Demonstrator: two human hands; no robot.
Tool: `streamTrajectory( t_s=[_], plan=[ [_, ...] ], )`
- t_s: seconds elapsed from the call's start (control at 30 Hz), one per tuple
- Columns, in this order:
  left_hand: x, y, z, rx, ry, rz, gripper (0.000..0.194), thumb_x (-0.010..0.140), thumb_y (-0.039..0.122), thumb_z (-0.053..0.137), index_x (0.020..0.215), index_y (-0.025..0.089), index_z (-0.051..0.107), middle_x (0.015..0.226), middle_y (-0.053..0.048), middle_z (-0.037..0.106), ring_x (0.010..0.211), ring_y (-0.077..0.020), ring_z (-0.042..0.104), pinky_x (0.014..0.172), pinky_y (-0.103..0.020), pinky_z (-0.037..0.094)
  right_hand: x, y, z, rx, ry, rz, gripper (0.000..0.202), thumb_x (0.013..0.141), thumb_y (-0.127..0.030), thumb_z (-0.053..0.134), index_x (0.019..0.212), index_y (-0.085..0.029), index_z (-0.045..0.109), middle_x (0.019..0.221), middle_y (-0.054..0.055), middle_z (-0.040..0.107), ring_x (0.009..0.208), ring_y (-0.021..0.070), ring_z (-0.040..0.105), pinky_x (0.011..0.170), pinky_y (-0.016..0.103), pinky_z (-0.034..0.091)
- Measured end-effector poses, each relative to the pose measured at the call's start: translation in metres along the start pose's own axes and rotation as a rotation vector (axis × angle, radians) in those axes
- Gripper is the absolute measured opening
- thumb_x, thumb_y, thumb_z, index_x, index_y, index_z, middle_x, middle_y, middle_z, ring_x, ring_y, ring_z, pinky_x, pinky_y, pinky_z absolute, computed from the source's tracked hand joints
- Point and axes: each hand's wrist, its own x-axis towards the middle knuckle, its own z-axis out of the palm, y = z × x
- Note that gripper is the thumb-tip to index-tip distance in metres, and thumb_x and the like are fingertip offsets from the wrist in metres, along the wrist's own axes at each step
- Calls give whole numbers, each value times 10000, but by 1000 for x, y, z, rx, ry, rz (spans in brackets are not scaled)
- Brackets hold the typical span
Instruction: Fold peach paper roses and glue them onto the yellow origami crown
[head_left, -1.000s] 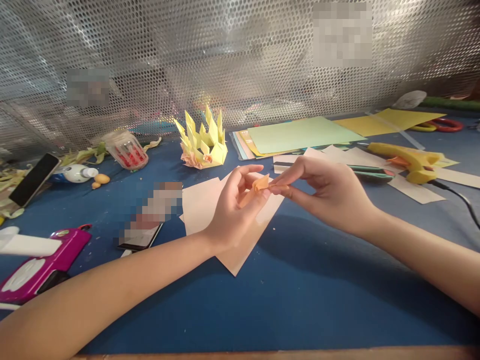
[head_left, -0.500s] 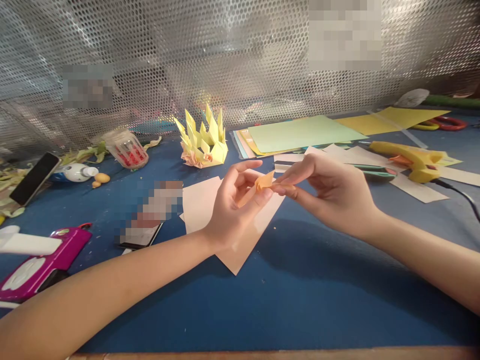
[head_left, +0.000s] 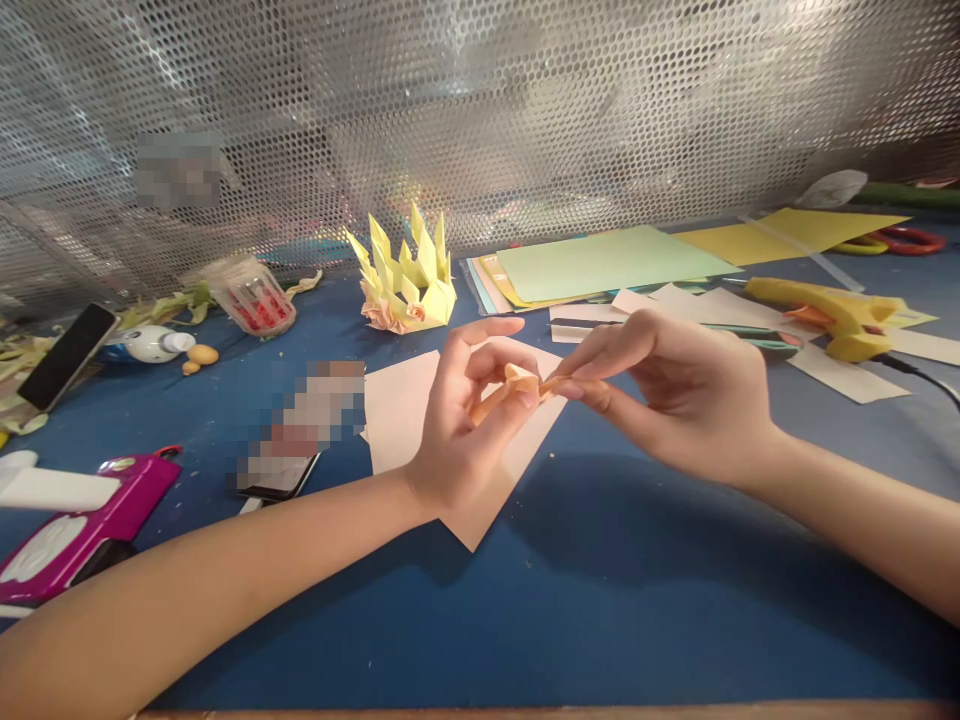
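Observation:
Between my two hands is a small piece of orange paper (head_left: 522, 380), rolled or folded at one end, with a narrow strip running to the right. My left hand (head_left: 472, 420) pinches the rolled end between thumb and fingers, its index finger stretched out above. The strip's other end is gripped by the fingertips of my right hand (head_left: 667, 400). Both hands hover over pale pink paper sheets (head_left: 480, 515) lying on the blue table (head_left: 465, 640). Part of the orange piece is hidden behind my left fingers.
Behind my hands stands a yellow folded-paper crown (head_left: 420, 290). Coloured sheets (head_left: 615, 262) and a yellow glue gun (head_left: 832, 315) lie at the right, red-handled scissors (head_left: 911, 240) farther back. At left are a phone (head_left: 289, 470), a magenta device (head_left: 97, 520) and a plastic jar (head_left: 255, 300).
The orange paper has turned between my fingers, and a strip now shows stretched between the hands. My right hand has shifted slightly to the right.

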Motion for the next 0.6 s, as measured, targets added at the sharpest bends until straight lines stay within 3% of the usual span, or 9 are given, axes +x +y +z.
streamTrajectory(
  t_s=[0.17,0.37,0.6],
  plan=[
    [-1,0,0,7,-18,36,301,967,200,675,1206,297,521,918,35,650,798,-133,649,834,-307,568,-1,-1,2,8,1,-19,182,893,-149,772,893,-320,708,871,-20,782,825,221,772,674,379,618],
    [1,-15,-2,66,-84,241,394,964,273,729,1275,304,490,948,25,628,884,-149,643,870,-321,572,0,1,0,20,4,-105,260,839,-60,782,917,-301,723,906,-10,803,849,215,786,688,350,620],
    [3,-18,-5,34,-52,159,308,1006,269,658,1272,295,505,944,29,645,971,-167,686,927,-365,570,5,2,-1,103,-43,-16,215,857,-188,838,996,-330,754,933,-30,791,852,178,746,760,333,615]
  ],
)
